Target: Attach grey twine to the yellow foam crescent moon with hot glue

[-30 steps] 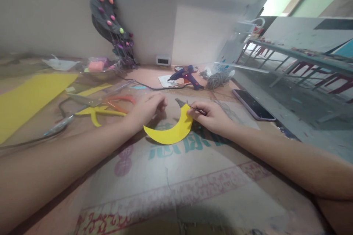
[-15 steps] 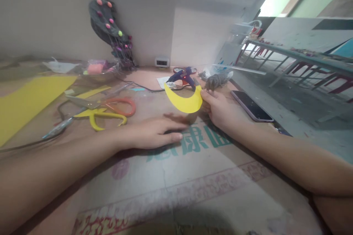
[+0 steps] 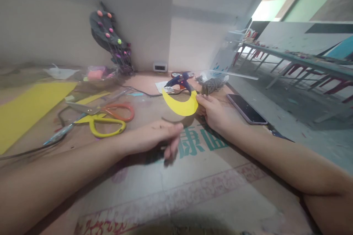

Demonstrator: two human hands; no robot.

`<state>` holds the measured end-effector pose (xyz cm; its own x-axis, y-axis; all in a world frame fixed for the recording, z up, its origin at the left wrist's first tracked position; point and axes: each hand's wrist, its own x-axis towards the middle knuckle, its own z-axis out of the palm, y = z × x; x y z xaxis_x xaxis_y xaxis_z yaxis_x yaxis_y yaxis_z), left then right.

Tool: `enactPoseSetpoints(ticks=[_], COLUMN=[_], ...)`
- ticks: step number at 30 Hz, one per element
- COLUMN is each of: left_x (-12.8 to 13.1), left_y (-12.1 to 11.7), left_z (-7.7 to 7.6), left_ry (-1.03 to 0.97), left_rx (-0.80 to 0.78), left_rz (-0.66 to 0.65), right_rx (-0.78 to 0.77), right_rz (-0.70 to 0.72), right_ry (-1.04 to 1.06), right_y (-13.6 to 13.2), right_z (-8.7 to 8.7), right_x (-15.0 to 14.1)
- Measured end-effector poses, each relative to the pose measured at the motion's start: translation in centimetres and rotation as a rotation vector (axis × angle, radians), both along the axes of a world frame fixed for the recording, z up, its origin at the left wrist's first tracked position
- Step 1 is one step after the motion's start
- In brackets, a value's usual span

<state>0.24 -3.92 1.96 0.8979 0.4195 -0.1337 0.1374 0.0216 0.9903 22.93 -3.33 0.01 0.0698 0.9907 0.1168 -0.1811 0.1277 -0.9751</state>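
My right hand (image 3: 211, 112) pinches a crescent moon cut from yellow paper (image 3: 180, 106) by its right end, between thumb and fingers. The crescent is held above the table, its tips pointing up. My left hand (image 3: 161, 136) is left of it and lower, over the cardboard surface (image 3: 132, 187); its thumb is out and its fingers hang loosely bent, a little blurred, with nothing in them. Just behind the crescent, a dark blue glue gun (image 3: 179, 80) with a small red light stands on the table. Scissors with orange and yellow handles (image 3: 107, 130) lie left of my left hand.
Yellow sheet (image 3: 30, 106) covers the left side. A dark moon ornament with coloured pompoms (image 3: 103, 29) leans on the wall. A small digital clock (image 3: 160, 67), grey yarn (image 3: 213, 86) and a phone (image 3: 246, 108) lie farther back and right. A black cord (image 3: 22, 155) runs at left.
My left hand has turned from flat with stretched fingers to thumb up with fingers hanging down. The right hand still holds the crescent. The view has tilted slightly.
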Motion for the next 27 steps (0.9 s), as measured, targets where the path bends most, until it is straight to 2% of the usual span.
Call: enactPoseSetpoints(ticks=[1,3,5,9,13,16,19,22,27], left_x=[0.2,0.6,0.9,0.8,0.5,0.3,0.2,0.2,0.4], left_y=[0.5,1.7,2.9,4.0,3.6,3.0,2.5,2.5,2.6], left_z=[-0.3,-1.1,-1.8,-2.5,-2.7,-2.4,-2.1,-2.0,-2.0], left_ry=[-0.027,-0.069,-0.193,-0.267,-0.163,-0.068,0.020,0.137,0.117], left_rx=[0.007,-0.016,-0.068,-0.060,0.100,0.184,0.263,0.441,0.481], left_rz=[0.240,0.582,0.694,0.696,0.587,0.527,0.496,0.492,0.451], right_rx=[0.001,0.006,0.016,0.013,0.091,0.122,0.140,0.155,0.209], right_rz=[0.003,0.006,0.010,0.050,0.126,0.173,0.211,0.235,0.220], right_ry=[0.003,-0.008,-0.047,-0.244,-0.640,-0.815,-0.906,-0.952,-0.993], right_y=[0.0,0.1,0.0,-1.1,-2.9,-3.6,-3.5,-3.2,-3.4], right_z=[0.0,-0.2,-0.4,-0.2,0.6,1.0,0.9,0.7,0.8], right_x=[0.0,0.2,0.2,-0.2,-1.2,-1.6,-1.6,-1.6,-1.8])
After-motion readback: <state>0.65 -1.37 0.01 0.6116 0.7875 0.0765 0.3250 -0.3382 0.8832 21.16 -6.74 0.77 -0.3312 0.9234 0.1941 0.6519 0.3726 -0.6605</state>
